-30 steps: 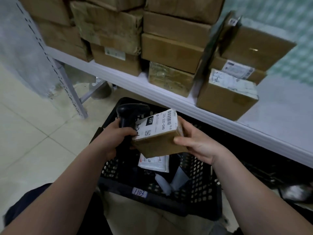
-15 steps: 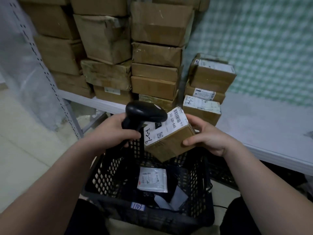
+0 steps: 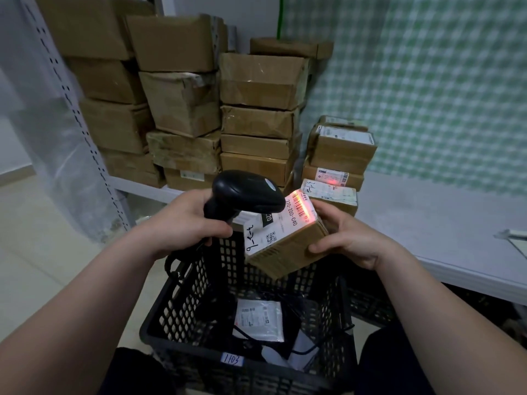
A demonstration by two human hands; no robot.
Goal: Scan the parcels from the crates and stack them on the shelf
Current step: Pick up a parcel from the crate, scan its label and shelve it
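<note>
Cardboard parcel (image 3: 288, 252) gripped by right hand (image 3: 352, 242), left hand (image 3: 185, 223) gripping scanner (image 3: 245, 192), label (image 3: 281, 222) partly hidden

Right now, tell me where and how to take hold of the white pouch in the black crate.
Likely pinch the white pouch by its right edge, from straight above: it lies flat in the black crate, whose walls block the sides, and a black cable crosses its lower left corner.
</note>
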